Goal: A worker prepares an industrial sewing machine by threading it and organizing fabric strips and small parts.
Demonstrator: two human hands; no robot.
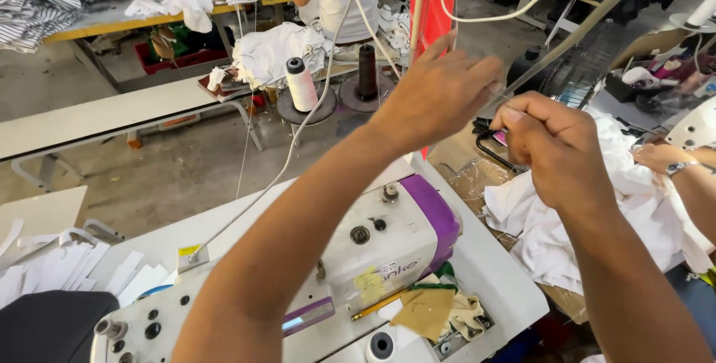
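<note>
Both hands raised above sewing machine [373,258]: left hand [440,94] and right hand [556,146] fingers pinched on thin thread [501,96]. Threading apparently midway; white cloth [552,221] waits at right, unsewn.

Two bare forearms rise from the bottom of the frame, no sleeves showing. The left hand [436,94] and right hand [556,143], upper right of centre, carry no rings, gloves or watch.
</note>
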